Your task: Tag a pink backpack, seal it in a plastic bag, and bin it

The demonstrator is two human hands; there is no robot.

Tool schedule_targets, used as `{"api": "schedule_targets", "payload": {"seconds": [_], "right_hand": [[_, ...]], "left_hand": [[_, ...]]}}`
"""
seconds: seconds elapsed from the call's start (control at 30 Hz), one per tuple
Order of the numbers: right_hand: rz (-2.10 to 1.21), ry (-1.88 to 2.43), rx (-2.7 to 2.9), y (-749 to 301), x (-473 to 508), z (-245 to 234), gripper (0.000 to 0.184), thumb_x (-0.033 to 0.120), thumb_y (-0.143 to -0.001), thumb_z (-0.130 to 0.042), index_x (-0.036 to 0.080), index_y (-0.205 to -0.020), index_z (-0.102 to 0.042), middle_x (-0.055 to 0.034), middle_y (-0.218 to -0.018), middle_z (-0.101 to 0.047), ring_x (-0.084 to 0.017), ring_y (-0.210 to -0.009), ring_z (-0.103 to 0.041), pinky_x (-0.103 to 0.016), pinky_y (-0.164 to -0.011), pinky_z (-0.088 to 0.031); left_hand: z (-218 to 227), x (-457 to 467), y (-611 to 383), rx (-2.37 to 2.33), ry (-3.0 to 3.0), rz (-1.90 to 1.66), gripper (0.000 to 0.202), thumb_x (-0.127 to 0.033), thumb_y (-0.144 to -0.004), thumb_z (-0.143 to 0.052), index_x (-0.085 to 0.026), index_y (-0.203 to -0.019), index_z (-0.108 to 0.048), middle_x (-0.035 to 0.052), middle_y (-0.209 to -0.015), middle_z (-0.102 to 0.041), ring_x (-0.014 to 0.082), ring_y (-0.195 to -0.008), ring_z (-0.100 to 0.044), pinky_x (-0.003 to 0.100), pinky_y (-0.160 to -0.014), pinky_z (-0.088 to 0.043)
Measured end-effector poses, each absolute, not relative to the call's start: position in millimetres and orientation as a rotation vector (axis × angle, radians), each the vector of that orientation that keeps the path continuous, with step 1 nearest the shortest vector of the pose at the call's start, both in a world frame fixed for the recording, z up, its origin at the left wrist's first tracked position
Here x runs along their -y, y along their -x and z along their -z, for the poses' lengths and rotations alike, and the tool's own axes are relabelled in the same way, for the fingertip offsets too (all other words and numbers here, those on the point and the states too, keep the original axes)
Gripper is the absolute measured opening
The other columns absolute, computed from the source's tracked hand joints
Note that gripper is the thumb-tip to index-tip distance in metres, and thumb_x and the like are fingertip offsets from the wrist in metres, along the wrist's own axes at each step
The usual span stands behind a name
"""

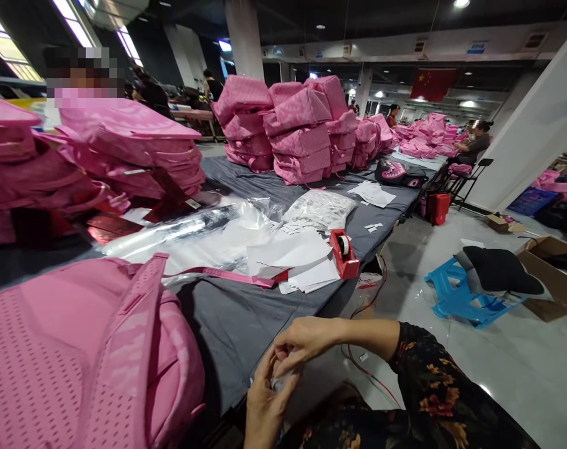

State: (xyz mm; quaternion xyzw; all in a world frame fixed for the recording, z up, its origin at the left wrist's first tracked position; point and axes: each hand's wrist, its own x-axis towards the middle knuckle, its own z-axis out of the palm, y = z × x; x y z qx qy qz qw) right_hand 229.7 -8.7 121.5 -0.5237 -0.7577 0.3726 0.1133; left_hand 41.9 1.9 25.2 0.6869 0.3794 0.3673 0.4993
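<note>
My left hand (pixel 263 399) and my right hand (pixel 302 342) meet at the table's near edge, low in the view. Both are closed in a pinch on a small whitish piece (pixel 280 379) that I cannot make out. A pink backpack (pixel 78 355) lies on the grey table (pixel 237 318) just left of my hands, back mesh up, with a pink strap (pixel 227 274) running off to the right. My right forearm wears a dark flowered sleeve (pixel 433 386).
A red tape dispenser (pixel 343 252) and white paper sheets (pixel 293 255) lie beyond my hands, with clear plastic bags (pixel 204 227). Stacks of pink backpacks (pixel 302 131) fill the table's far end and left side. A blue stool (pixel 470 299) and cardboard boxes (pixel 552 274) stand on the floor at right. Other people sit in the distance.
</note>
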Motion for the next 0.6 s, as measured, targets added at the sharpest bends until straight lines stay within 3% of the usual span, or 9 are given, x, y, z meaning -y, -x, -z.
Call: {"api": "schedule_targets", "payload": {"seconds": [0.13, 0.23, 0.37, 0.43, 0.53, 0.6], "right_hand": [[-1.344, 1.56, 1.785, -242.5, 17.3, -115.4, 0.054, 0.053, -0.062, -0.094, 0.016, -0.091, -0.067, 0.0057, -0.073, -0.061, -0.009, -0.068, -0.053, -0.019, -0.062, -0.036], [-1.513, 1.441, 1.447, -243.9, 14.4, -91.6, 0.061, 0.06, -0.055, -0.094, 0.015, -0.085, -0.066, 0.0046, -0.072, -0.061, -0.009, -0.066, -0.052, -0.021, -0.062, -0.04], [-1.48, 1.362, 1.345, -228.8, 10.6, -72.9, 0.051, 0.045, -0.055, -0.094, 0.015, -0.085, -0.067, 0.0049, -0.074, -0.062, -0.01, -0.069, -0.054, -0.022, -0.066, -0.043], [-1.426, 1.332, 1.336, -223.4, 13.4, -75.4, 0.045, 0.034, -0.056, -0.092, 0.016, -0.09, -0.07, 0.0048, -0.079, -0.064, -0.011, -0.074, -0.056, -0.022, -0.071, -0.045], [-1.483, 1.305, 1.213, -224.2, 10.8, -77.7, 0.059, 0.026, -0.053, -0.091, 0.017, -0.108, -0.071, 0.0007, -0.095, -0.071, -0.014, -0.085, -0.063, -0.024, -0.078, -0.049], [-1.611, 1.335, 1.101, -225.0, 5.1, -73.3, 0.064, 0.03, -0.053, -0.093, 0.017, -0.111, -0.072, -0.0029, -0.098, -0.074, -0.016, -0.087, -0.066, -0.025, -0.078, -0.051]], "left_hand": [[-25.0, 9.4, -23.7, -1.015, -1.312, -0.664, 0.073, -0.071, -0.059, -0.085, -0.016, -0.106, -0.076, 0.0075, -0.094, -0.078, 0.0277, -0.086, -0.073, 0.029, -0.07, -0.056], [-24.7, 14.0, -15.3, -1.076, -1.258, -0.695, 0.071, -0.073, -0.056, -0.085, -0.017, -0.098, -0.074, 0.0033, -0.08, -0.074, 0.0225, -0.073, -0.068, 0.026, -0.062, -0.052], [-34.1, 16.3, -16.7, -1.15, -1.321, -0.787, 0.065, -0.072, -0.057, -0.084, -0.017, -0.09, -0.072, 0.0036, -0.078, -0.072, 0.0199, -0.07, -0.064, 0.026, -0.063, -0.05], [-41.1, 17.5, -17.8, -1.143, -1.322, -0.876, 0.06, -0.074, -0.066, -0.076, -0.017, -0.085, -0.073, 0.005, -0.083, -0.072, 0.0199, -0.077, -0.064, 0.026, -0.069, -0.05], [-41.2, 15.5, -16.2, -1.153, -1.222, -0.956, 0.059, -0.075, -0.076, -0.066, -0.016, -0.077, -0.073, 0.0031, -0.071, -0.066, 0.0157, -0.068, -0.056, 0.024, -0.062, -0.045], [-35.4, 13.9, -13.0, -1.154, -1.097, -0.998, 0.061, -0.076, -0.075, -0.066, -0.016, -0.079, -0.073, 0.002, -0.068, -0.064, 0.0135, -0.062, -0.052, 0.022, -0.057, -0.042]]}}
